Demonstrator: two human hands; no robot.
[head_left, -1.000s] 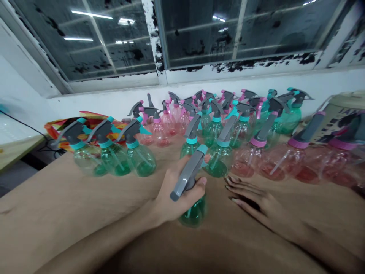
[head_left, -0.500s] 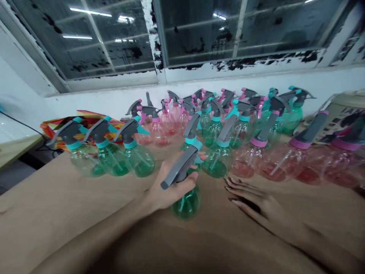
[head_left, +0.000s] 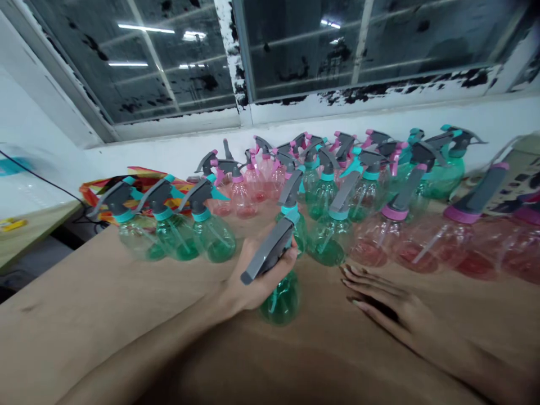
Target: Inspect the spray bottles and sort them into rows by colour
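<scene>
A person's left hand (head_left: 258,293) grips a green bottle (head_left: 280,306) by its neck, below the gray trigger head, over the middle of a bare-wood worktop (head_left: 84,304); whether the base touches the wood is hard to tell. The right hand (head_left: 407,315) lies well apart from the left, holding nothing, fingers stretched on the wood just in front of a row of pink bottles (head_left: 371,244) that runs toward the right edge. Three green bottles (head_left: 214,242) stand upright toward the left edge, before a crumpled red-and-yellow bag (head_left: 109,181). Pink and green bottles crowd the far edge, against a white wall (head_left: 160,147). A printed container (head_left: 521,157) sits at the far right corner, partly hidden by bottles.

Above, a wide window (head_left: 304,56) spans the room, its frame blotched with black and white patches, its dark glass streaked and showing bright tube lights (head_left: 145,28). Beyond the worktop's left edge, a second table (head_left: 46,222) bears a small yellow object (head_left: 14,224), and a black cable (head_left: 40,179) trails down near the far left corner.
</scene>
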